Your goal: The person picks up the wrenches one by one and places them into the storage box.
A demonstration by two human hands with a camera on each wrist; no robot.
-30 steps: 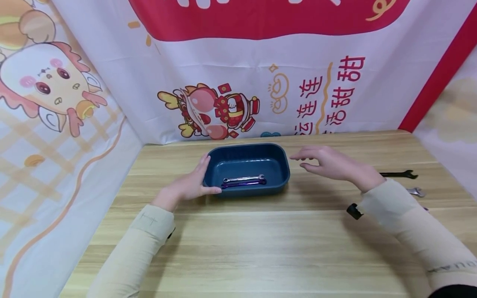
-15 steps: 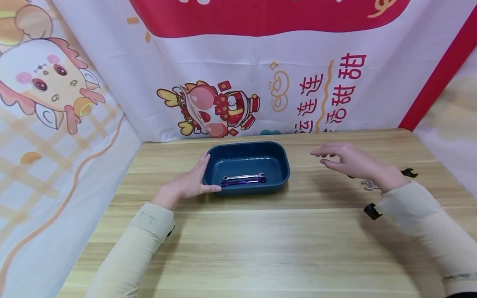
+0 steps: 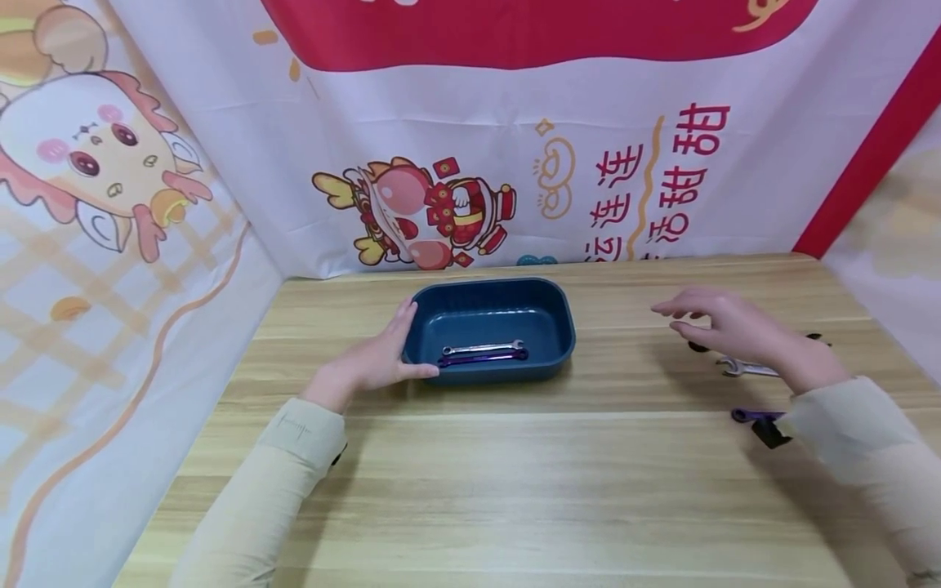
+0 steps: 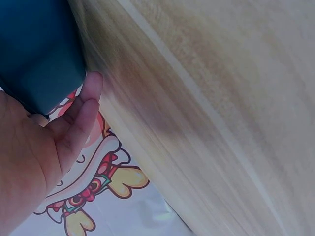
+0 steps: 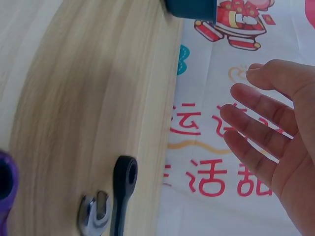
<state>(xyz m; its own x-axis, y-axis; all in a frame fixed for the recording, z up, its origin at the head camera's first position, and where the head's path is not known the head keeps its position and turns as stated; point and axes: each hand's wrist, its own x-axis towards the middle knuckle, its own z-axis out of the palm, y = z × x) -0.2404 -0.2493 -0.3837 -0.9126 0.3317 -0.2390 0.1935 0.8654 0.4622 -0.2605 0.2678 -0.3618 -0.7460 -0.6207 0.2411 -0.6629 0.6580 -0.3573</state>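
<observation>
A dark blue rectangular bin (image 3: 507, 375) sits near the back of the table, with a silver wrench (image 3: 470, 349) and a purple wrench (image 3: 488, 357) side by side inside. My left hand (image 3: 371, 359) rests against its left end, fingers straight, thumb at the near rim. To the right, my right hand (image 3: 731, 322) hovers with loosely bent fingers, holding nothing. Below and beside it lie a silver open-ended wrench (image 3: 742, 369), a purple wrench (image 3: 746, 416) and a black wrench (image 5: 125, 179). My right hand and forearm hide parts of these.
The wood-grain table (image 3: 515, 490) ends at a white printed cloth (image 3: 294, 180) hanging behind it. Another printed cloth (image 3: 169, 327) hangs along the left side. Under my right wrist, a black wrist fitting (image 3: 770, 433) overlaps the purple wrench in the head view.
My right hand has moved right, away from the bin and over to the wrenches on the right. More of the silver and purple wrenches there shows. My left hand has stayed at the bin.
</observation>
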